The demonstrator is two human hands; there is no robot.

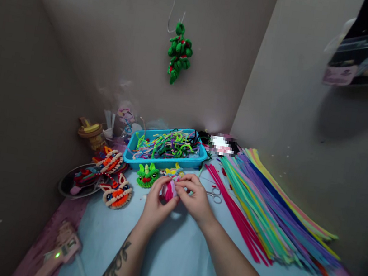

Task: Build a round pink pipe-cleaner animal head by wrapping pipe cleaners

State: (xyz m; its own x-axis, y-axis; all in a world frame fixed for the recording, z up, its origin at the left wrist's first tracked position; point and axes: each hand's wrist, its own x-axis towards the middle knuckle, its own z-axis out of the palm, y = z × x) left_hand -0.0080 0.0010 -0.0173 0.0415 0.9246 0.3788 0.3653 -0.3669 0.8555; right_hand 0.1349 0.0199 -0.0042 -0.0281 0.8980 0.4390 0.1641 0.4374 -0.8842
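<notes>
Above the middle of the blue-covered table, my left hand [156, 205] curls its thumb and fingers round a small pink and white fuzzy pipe-cleaner piece [169, 191]. My right hand [198, 204] pinches the right side of the same piece with thumb and fingertips; the fingers partly hide it. Just behind sits a yellow and blue fuzzy figure [174, 171], partly covered by my hands. A green fuzzy dragon head [147, 176] lies to the left of my left hand. Scissors [216, 196] rest to the right, beyond my right hand.
A blue tray [166, 164] of pipe-cleaner scraps stands behind. Long coloured pipe cleaners [263, 208] spread on the right. Left are orange lion heads [117, 195], a dark bowl [67, 190] and a pink device [67, 249] with a green light. A green ornament [179, 55] hangs ahead.
</notes>
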